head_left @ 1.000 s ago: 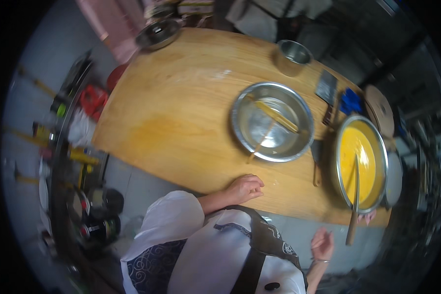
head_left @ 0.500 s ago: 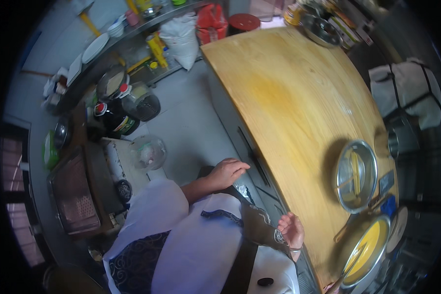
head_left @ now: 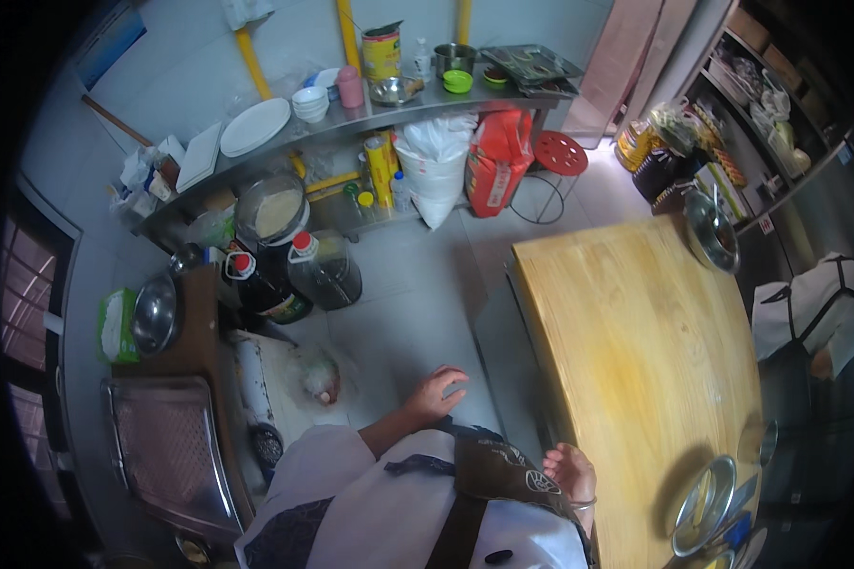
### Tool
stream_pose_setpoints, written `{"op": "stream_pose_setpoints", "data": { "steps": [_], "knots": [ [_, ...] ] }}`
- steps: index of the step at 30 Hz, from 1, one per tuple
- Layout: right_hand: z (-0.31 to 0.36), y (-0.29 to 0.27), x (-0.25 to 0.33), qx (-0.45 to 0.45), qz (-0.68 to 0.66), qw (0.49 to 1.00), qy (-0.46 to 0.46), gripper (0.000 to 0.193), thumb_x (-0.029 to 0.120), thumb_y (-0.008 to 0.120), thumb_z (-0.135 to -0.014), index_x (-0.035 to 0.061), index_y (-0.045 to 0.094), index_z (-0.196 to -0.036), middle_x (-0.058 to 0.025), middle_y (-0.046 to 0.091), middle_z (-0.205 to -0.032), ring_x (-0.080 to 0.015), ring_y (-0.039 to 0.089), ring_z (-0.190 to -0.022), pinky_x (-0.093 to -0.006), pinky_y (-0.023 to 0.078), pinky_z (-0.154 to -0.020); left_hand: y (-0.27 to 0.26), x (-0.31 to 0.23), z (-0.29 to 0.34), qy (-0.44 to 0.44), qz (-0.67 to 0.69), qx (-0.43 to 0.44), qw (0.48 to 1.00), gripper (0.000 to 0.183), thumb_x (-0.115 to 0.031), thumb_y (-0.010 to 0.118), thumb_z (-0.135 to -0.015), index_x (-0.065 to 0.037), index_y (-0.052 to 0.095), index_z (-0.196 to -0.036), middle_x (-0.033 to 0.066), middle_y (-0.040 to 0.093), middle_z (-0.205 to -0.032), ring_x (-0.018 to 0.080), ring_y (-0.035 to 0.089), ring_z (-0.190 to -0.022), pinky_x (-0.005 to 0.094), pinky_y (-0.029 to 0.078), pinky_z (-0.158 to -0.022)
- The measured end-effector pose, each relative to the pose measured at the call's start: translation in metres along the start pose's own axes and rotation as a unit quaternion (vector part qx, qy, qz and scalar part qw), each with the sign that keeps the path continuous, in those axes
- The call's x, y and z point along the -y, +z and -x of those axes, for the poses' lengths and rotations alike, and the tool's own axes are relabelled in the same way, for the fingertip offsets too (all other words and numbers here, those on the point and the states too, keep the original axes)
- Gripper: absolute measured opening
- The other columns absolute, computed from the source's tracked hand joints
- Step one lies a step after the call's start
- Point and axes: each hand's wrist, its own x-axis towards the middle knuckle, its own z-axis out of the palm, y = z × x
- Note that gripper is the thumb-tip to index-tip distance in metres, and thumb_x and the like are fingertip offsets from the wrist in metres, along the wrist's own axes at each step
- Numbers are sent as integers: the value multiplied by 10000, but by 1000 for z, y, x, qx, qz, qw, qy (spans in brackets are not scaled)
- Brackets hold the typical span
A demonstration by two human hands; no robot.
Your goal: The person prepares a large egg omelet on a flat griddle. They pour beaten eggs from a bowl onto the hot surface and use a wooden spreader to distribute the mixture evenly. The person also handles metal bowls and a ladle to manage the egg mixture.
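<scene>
My left hand [head_left: 436,394] hangs in front of my apron [head_left: 503,467], above the floor, its fingers loosely stretched and nothing in them. By the near left edge of the wooden worktable [head_left: 626,379] is my right hand [head_left: 571,473], its palm turned partly up, fingers slightly curled and apart, also holding nothing. A bracelet [head_left: 584,504] circles the right wrist. The nearest vessel on the tabletop is a steel bowl [head_left: 690,539] with a long yellowish utensil in it, over to the right. A clear plastic bag [head_left: 321,372] lies left of my left hand.
Ahead, a steel shelf [head_left: 327,116] holds plates, bowls and tins. Beneath it stand a white sack [head_left: 436,180] and a red bag [head_left: 501,163]; a red stool [head_left: 561,154] is beside them. Large bottles [head_left: 324,273] and a metal tray [head_left: 176,446] are leftward. A co-worker [head_left: 811,308] stands at right.
The view has swung toward the shelf and stool; the table has shifted right and down in it. The bowl of yellow mixture has mostly left the picture. Both hands remain empty.
</scene>
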Motion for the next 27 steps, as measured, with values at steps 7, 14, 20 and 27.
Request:
{"op": "stream_pose_setpoints", "data": {
  "steps": [7,14,20,27],
  "knots": [
    [-83,78,12,16,68,997,13,296,249,530,-828,-17,537,-957,-163,619,-798,-250,617,-682,-331,518,-587,-79,47,-77,-41,-11,-14,999,283,-145,585,-760,-23,532,-1010,113,555,-961,228,546,-892,321,431,-777],
    [-180,134,54,61,117,991,-2,294,231,514,-837,-30,535,-970,-165,621,-802,-245,620,-680,-314,519,-578,-109,101,-134,-67,11,-84,994,286,-162,592,-775,-30,531,-1021,100,582,-926,208,569,-850,300,441,-759],
    [-273,212,84,156,120,980,20,227,172,484,-863,-21,535,-969,-157,624,-810,-223,624,-683,-292,517,-572,-171,121,-166,-195,2,-172,966,292,-186,584,-786,-29,545,-1029,100,601,-921,194,580,-833,296,454,-749],
    [-349,282,96,169,196,965,36,218,189,497,-863,-5,534,-957,-128,623,-789,-194,617,-655,-269,502,-557,-224,171,-218,-241,198,-286,906,277,-161,557,-825,12,524,-1038,97,598,-911,139,574,-810,271,468,-726]
  ]
}}
